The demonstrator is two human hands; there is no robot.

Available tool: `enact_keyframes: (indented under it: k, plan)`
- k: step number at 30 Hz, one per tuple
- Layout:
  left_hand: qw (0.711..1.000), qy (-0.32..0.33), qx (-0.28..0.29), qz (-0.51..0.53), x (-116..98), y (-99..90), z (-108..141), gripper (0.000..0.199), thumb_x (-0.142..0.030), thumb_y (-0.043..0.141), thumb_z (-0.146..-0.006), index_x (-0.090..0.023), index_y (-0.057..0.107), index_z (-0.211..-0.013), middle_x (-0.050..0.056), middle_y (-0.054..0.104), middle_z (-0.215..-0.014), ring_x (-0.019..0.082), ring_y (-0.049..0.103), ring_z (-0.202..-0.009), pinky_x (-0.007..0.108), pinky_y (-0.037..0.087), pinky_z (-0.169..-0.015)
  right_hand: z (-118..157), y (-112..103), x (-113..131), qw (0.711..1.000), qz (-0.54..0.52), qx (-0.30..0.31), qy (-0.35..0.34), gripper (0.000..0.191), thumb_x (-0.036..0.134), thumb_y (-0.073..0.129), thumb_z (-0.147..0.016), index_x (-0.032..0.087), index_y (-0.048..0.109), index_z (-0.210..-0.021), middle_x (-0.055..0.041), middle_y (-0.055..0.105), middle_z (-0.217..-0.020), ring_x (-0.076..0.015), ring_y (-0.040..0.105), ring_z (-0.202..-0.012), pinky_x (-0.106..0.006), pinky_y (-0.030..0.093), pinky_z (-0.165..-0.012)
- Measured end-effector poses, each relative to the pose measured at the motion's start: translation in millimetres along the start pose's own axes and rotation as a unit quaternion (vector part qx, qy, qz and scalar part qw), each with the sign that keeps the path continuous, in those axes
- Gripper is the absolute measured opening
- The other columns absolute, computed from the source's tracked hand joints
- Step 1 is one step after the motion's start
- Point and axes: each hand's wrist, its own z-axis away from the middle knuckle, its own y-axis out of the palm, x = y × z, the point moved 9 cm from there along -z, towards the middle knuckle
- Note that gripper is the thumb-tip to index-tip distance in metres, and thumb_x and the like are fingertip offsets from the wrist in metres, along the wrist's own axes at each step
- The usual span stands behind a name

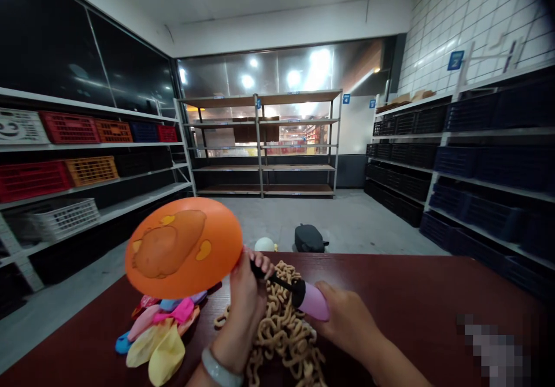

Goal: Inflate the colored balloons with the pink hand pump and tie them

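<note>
An inflated orange balloon (191, 242) with a printed cartoon figure is up at the left. My left hand (249, 280) is closed around the black end of a hand balloon pump, beside the balloon's neck; the fingers hide the exact join. My right hand (342, 312) wraps the pump's purple barrel (314, 301). A thin black rod shows between the two hands. Below them, a heap of tan chain links (281, 332) lies on the table. Several uninflated balloons (162, 335) in yellow, pink, blue and orange are piled to the left of my left forearm.
The dark red-brown table (411, 294) spans the front. Beyond its far edge are a black bag (310, 238) and a pale round object (265, 244). Metal racks (299, 167) stand at the back, with shelves of coloured crates (69, 127) left and dark crates (498, 162) right.
</note>
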Motion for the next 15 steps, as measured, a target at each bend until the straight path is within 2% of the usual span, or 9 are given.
enact_keyframes:
  k: [3, 6, 10, 15]
  plan:
    - [0.999, 0.023, -0.014, 0.025, -23, -14.4, -18, 0.036, -0.040, 0.070, -0.079, -0.020, 0.042, -0.068, -0.006, 0.040, -0.054, 0.008, 0.039, -0.043, 0.019, 0.030, -0.039, 1, -3, -7, 1.000, 0.014, 0.005, -0.002, 0.023, 0.041, 0.064, -0.077, 0.025, 0.057, -0.092, 0.0006, 0.070, -0.083, -0.0217, 0.066, -0.072, -0.029, 0.027, -0.057]
    - [0.998, 0.046, -0.022, 0.035, -36, -25.0, -29, 0.035, -0.037, 0.071, -0.079, -0.019, 0.042, -0.070, -0.007, 0.039, -0.054, 0.007, 0.038, -0.042, 0.019, 0.029, -0.039, 2, -4, -15, 0.999, 0.031, 0.013, 0.008, 0.021, 0.039, 0.065, -0.077, 0.025, 0.057, -0.090, 0.0003, 0.070, -0.083, -0.0218, 0.067, -0.073, -0.029, 0.028, -0.057]
    - [0.998, 0.046, -0.024, 0.039, -33, -28.9, -30, 0.035, -0.036, 0.071, -0.079, -0.019, 0.042, -0.069, -0.007, 0.040, -0.054, 0.007, 0.039, -0.043, 0.019, 0.029, -0.039, 1, -3, -22, 0.999, 0.049, 0.014, 0.013, 0.023, 0.038, 0.066, -0.076, 0.025, 0.058, -0.092, -0.0010, 0.071, -0.086, -0.0233, 0.067, -0.075, -0.029, 0.031, -0.058]
    - [0.998, 0.044, -0.027, 0.042, -21, -23.1, -20, 0.036, -0.037, 0.072, -0.078, -0.019, 0.042, -0.069, -0.007, 0.041, -0.055, 0.007, 0.040, -0.045, 0.019, 0.030, -0.042, 1, -3, -23, 0.998, 0.061, 0.009, 0.015, 0.025, 0.037, 0.066, -0.074, 0.024, 0.059, -0.095, -0.0033, 0.071, -0.087, -0.0249, 0.067, -0.075, -0.029, 0.034, -0.059]
